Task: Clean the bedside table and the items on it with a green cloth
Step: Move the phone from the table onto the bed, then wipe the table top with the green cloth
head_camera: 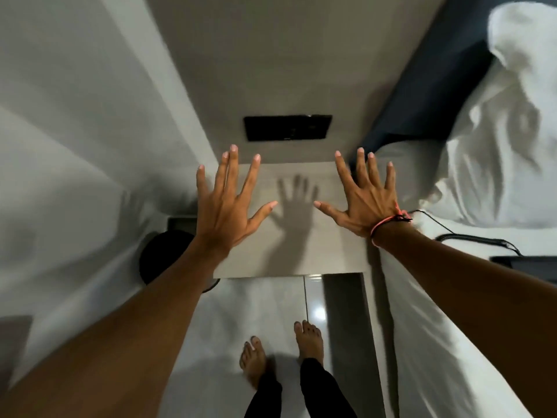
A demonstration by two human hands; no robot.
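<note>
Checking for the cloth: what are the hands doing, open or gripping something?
Open. The left hand and right hand have straight, spread fingers and hold nothing; no cloth shows.

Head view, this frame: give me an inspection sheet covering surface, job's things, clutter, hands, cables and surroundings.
Surface: pale bedside table top, bare where visible, with a hand shadow on it.
Job's things: green cloth nothing seen.
Clutter: nothing seen on the table top.
Hands: left hand and right hand both spread with straight fingers, holding nothing; a pink band on the right wrist.
Cables: black cable lying on the bed.
Surroundings: white pillow and bed on the right, black wall panel behind the table, dark round object at the left, glossy tiled floor, bare feet.
</note>
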